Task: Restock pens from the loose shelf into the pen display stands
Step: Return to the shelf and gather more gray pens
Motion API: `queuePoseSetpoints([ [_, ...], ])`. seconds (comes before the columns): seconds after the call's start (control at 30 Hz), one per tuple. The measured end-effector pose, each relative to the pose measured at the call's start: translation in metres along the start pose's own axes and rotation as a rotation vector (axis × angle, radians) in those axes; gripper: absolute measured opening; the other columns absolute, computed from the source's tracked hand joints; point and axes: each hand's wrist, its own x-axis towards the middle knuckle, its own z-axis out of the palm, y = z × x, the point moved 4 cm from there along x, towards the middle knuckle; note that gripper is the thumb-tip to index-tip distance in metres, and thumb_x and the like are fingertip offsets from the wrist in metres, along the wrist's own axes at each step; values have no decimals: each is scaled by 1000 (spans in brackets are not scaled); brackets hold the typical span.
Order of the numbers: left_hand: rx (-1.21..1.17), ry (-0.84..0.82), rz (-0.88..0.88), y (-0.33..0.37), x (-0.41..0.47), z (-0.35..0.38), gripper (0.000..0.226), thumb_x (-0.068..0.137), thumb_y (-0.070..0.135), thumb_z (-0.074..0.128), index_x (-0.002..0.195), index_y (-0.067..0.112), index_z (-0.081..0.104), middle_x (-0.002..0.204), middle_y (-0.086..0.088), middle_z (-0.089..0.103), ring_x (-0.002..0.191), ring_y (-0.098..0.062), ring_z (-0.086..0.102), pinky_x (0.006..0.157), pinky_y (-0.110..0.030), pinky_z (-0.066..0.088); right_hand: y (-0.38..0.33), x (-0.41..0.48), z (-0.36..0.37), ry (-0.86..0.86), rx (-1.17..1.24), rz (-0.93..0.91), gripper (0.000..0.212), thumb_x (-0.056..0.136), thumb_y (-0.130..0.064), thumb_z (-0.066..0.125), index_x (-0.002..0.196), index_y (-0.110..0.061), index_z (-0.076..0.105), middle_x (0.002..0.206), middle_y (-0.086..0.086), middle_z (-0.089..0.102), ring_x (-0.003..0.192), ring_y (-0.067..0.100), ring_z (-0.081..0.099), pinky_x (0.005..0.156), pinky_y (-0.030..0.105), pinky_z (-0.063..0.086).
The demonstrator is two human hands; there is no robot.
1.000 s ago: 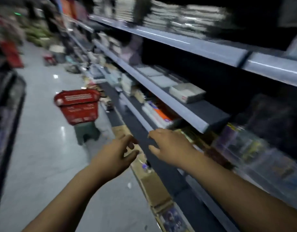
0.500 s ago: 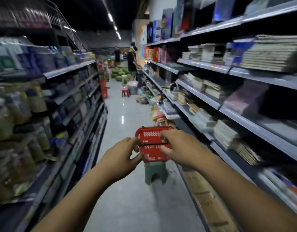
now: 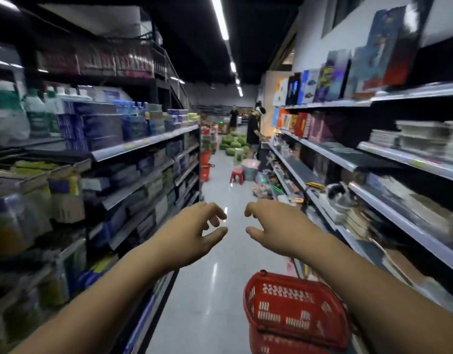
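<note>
I look straight down a shop aisle. My left hand (image 3: 192, 232) and my right hand (image 3: 276, 226) are stretched out in front of me over the floor, a small gap between them. Both have loosely curled fingers and hold nothing. No pens or pen display stands are recognisable in this blurred view. The stationery shelving (image 3: 389, 164) runs along my right side with books, pads and boxes.
A red shopping basket (image 3: 294, 310) sits low on the right, under my right forearm. Stocked shelves (image 3: 143, 143) line the left. Further down the aisle stand a red stool (image 3: 237, 175), green goods on the floor and a person (image 3: 253, 129) at the right shelving.
My view has swung up from the right-hand shelves to along the aisle. The red basket now lies below my hands instead of behind them. Both hands stay empty and have drawn slightly apart.
</note>
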Motion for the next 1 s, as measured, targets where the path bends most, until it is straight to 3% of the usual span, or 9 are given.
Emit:
queuePoseSetpoints([
  [0.17,49,65,-11,-90,106,-4,23,95,53,55,116,45,52,107,24,55,90,-1,60,82,-35,55,30,143,33,13,18,-31,38,99,-47,51,133,-30,48,127,-4,56,111,20,57,89,43,53],
  [0.5,97,39,66,-286,349,15,31,96,52,55,125,40,50,114,23,52,99,-1,56,90,-34,53,100,428,102,48,87,88,37,98,-45,55,132,-29,51,133,-7,55,117,17,55,93,41,51],
  [0.67,53,-1,158,-328,487,35,31,96,49,57,125,38,52,111,21,54,98,-1,56,88,-34,54,164,535,112,118,110,185,33,96,-44,57,125,-31,54,124,-6,59,102,17,61,85,41,55],
  [1.0,-46,4,308,-381,763,129,23,95,46,61,115,38,54,108,19,57,96,-6,57,84,-37,53,355,718,153,154,9,333,25,97,-44,57,117,-30,54,117,-3,60,98,21,60,80,43,56],
])
